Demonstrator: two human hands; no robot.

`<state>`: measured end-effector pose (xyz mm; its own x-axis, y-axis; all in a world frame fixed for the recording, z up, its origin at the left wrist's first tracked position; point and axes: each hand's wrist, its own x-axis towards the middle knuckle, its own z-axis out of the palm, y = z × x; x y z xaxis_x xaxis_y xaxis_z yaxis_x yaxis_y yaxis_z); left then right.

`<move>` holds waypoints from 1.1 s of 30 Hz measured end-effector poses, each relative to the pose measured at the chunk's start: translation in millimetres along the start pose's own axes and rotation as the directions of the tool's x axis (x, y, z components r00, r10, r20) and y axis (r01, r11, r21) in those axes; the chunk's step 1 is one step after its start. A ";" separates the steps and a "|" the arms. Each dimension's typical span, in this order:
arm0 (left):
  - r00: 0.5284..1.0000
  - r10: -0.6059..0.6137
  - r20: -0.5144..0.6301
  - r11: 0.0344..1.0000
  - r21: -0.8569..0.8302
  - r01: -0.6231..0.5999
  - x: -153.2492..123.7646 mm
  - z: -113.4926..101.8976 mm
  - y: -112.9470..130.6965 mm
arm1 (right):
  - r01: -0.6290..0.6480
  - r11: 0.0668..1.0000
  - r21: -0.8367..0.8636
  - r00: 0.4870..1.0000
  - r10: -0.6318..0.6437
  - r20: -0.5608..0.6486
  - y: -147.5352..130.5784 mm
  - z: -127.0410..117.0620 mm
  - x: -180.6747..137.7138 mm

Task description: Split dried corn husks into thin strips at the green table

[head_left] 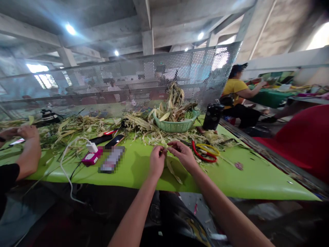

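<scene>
Over the front of the green table, my left hand and my right hand meet with fingertips pinched on a pale corn husk strip. The strip's long end hangs below my fingers, curving down to the right. The part between the fingertips is small and partly hidden. Just right of my right hand lie scissors with red and yellow handles. Beyond my hands stands a green plastic basket heaped with dry corn husks. Loose husk scraps surround it.
A pink power socket with a white charger cable, a phone and a blurred-out flat object lie to the left. A black cylindrical container stands at right. A co-worker's hands show at far left. A red chair stands at right.
</scene>
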<state>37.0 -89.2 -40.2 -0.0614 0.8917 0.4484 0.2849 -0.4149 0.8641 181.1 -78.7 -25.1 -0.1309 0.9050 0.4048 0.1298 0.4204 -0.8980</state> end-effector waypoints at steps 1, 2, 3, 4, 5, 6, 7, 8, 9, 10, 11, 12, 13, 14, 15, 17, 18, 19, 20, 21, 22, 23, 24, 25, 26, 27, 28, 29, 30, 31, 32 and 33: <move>0.999 0.046 0.012 0.997 0.056 -0.047 -0.8 0.8 1.3 | -0.005 1.000 0.016 1.000 0.005 -0.014 2.0 -0.6 0.8; 0.997 0.076 0.028 0.992 0.098 -0.078 -1.6 1.7 2.4 | -0.005 1.000 0.028 1.000 0.006 -0.015 3.6 -1.0 1.4; 0.995 0.088 0.048 0.987 0.129 -0.094 -2.4 2.7 3.2 | -0.004 0.999 0.035 1.000 0.004 -0.007 4.8 -1.0 1.8; 0.994 0.087 0.069 0.983 0.153 -0.097 -3.1 3.7 3.9 | -0.001 0.999 0.040 1.000 0.001 -0.001 5.3 -0.8 2.0; 0.993 0.077 0.086 0.981 0.172 -0.091 -3.7 4.6 4.3 | 0.003 0.999 0.042 1.000 -0.003 0.003 5.1 -0.5 2.0; 0.993 0.066 0.102 0.979 0.185 -0.084 -4.2 5.3 4.6 | 0.004 0.999 0.039 1.000 -0.004 0.008 4.4 -0.1 1.8; 0.991 0.059 0.117 0.978 0.191 -0.080 -4.6 5.9 4.9 | 0.003 0.999 0.032 1.000 -0.004 0.012 3.3 0.2 1.4; 0.990 0.059 0.130 0.979 0.188 -0.083 -4.8 6.3 5.0 | 0.005 1.000 0.022 1.000 -0.005 0.013 1.8 0.5 0.8; 0.988 0.068 0.136 0.980 0.176 -0.091 -4.9 6.4 4.9 | 0.012 1.000 0.012 1.000 -0.012 0.012 0.0 0.6 0.1; 0.987 0.084 0.136 0.982 0.158 -0.105 -4.9 6.4 4.6 | 0.024 1.000 0.002 1.000 -0.024 0.006 -1.9 0.5 -0.7; 0.986 0.100 0.133 0.983 0.139 -0.118 -4.7 6.3 3.9 | 0.038 0.999 -0.002 0.999 -0.038 -0.007 -3.8 0.4 -1.6; 0.986 0.112 0.126 0.984 0.125 -0.127 -4.3 6.1 2.8 | 0.052 0.999 -0.001 0.998 -0.052 -0.024 -5.9 0.2 -2.6; 0.986 0.118 0.115 0.985 0.116 -0.131 -3.7 5.9 1.3 | 0.063 0.998 0.006 0.997 -0.063 -0.043 -8.0 -0.1 -3.7; 0.987 0.119 0.106 0.985 0.110 -0.130 -2.9 5.9 -0.8 | 0.070 0.997 0.016 0.996 -0.069 -0.055 -10.3 -0.3 -4.9; 0.989 0.114 0.097 0.987 0.104 -0.124 -1.9 5.9 -3.3 | 0.072 0.997 0.026 0.996 -0.070 -0.058 -12.5 -0.4 -6.0; 0.995 0.078 0.065 0.993 0.087 -0.083 0.2 6.4 -9.2 | 0.068 0.997 0.043 0.997 -0.067 -0.034 -16.9 -0.3 -8.1; 0.998 0.044 0.043 0.996 0.071 -0.046 1.1 6.6 -12.1 | 0.066 0.997 0.049 0.998 -0.066 -0.009 -18.8 -0.1 -8.9; 1.000 0.000 0.018 0.999 0.046 -0.001 1.9 6.8 -14.8 | 0.064 0.996 0.057 0.998 -0.065 0.025 -20.5 0.2 -9.5; 0.999 -0.042 -0.007 0.999 0.010 0.042 2.6 6.7 -17.0 | 0.057 0.996 0.070 0.996 -0.062 0.063 -21.8 0.6 -9.8; 0.997 -0.075 -0.030 0.997 -0.034 0.074 3.1 6.3 -18.7 | 0.047 0.995 0.093 0.993 -0.056 0.101 -22.7 0.9 -9.9; 0.995 -0.089 -0.051 0.993 -0.081 0.085 3.6 5.7 -19.7 | 0.031 0.992 0.123 0.989 -0.048 0.139 -23.3 1.3 -9.7; 0.994 -0.084 -0.073 0.990 -0.122 0.075 4.1 4.7 -20.1 | 0.010 0.988 0.156 0.984 -0.037 0.172 -23.5 1.5 -9.4; 0.993 -0.067 -0.095 0.987 -0.151 0.052 4.6 3.5 -19.8 | -0.011 0.982 0.190 0.980 -0.027 0.197 -23.5 1.5 -9.1; 0.992 -0.049 -0.119 0.986 -0.166 0.028 5.1 2.1 -19.0 | -0.029 0.975 0.219 0.977 -0.019 0.212 -23.3 1.4 -8.7; 0.990 -0.038 -0.139 0.986 -0.169 0.015 5.5 0.7 -17.8 | -0.042 0.970 0.239 0.975 -0.013 0.222 -23.0 1.2 -8.4; 0.987 -0.041 -0.154 0.986 -0.166 0.015 5.9 -0.6 -16.2 | -0.050 0.967 0.251 0.973 -0.009 0.230 -22.7 0.9 -8.2; 0.985 -0.057 -0.162 0.986 -0.165 0.030 6.2 -1.6 -14.4 | -0.058 0.965 0.257 0.971 -0.005 0.239 -22.3 0.6 -8.2; 0.984 -0.085 -0.158 0.983 -0.174 0.057 6.1 -2.4 -12.5 | -0.064 0.964 0.258 0.970 -0.001 0.244 -21.9 0.2 -8.2; 0.983 -0.120 -0.137 0.976 -0.198 0.092 5.8 -2.9 -10.4 | -0.064 0.966 0.252 0.970 0.001 0.243 -21.6 -0.2 -8.2; 0.983 -0.154 -0.101 0.963 -0.237 0.126 5.3 -3.1 -8.3 | -0.054 0.969 0.240 0.972 -0.004 0.234 -21.2 -0.6 -8.3; 0.982 -0.181 -0.055 0.945 -0.287 0.158 4.5 -3.1 -6.2 | -0.031 0.974 0.223 0.977 -0.017 0.212 -20.8 -1.0 -8.2; 0.979 -0.201 -0.011 0.922 -0.341 0.186 3.5 -3.0 -4.1 | -0.001 0.979 0.204 0.983 -0.037 0.182 -20.3 -1.4 -8.1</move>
<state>32.8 -84.9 -41.5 -0.1279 0.9550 0.2676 -0.0750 -0.2784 0.9575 180.8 -94.5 -9.8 -0.3121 0.8619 0.3996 -0.0730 0.3977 -0.9146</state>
